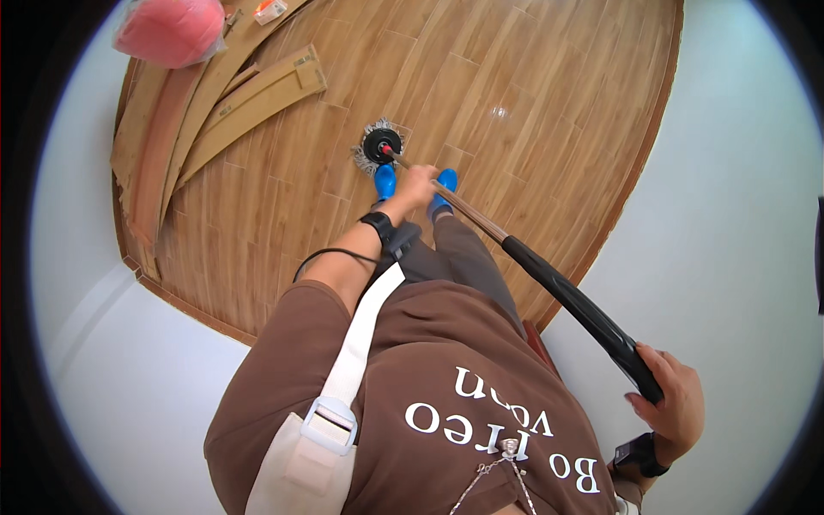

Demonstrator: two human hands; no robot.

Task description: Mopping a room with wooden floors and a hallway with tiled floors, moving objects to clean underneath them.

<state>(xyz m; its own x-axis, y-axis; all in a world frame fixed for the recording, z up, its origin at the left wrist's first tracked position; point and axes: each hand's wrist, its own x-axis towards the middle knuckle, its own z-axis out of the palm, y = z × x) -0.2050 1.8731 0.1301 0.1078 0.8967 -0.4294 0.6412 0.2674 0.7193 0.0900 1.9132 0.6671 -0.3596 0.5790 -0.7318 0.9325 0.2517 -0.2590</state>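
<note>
Flooring (549, 103) in brown wood-look planks lies under everything. The brown shirt (481, 326) runs off the lower edge; its white lettering appears upside down, some of it lost in folds. Cardboard pieces (262, 107) lie overlapping at the upper left, their small dark print too fine to read. The mop (532, 264) slants across the front of the body, its black disc and grey strands down on the planks just beyond the left shoe. A pink wrapped bundle (172, 33) is cut off at the top. The right hand (674, 395) curls around the end of the mop's black grip, its fingers partly hidden. The left hand (417, 184) is closed around the handle near the mop head, most fingers out of sight. It partly overlaps the blue shoes (384, 182).
</note>
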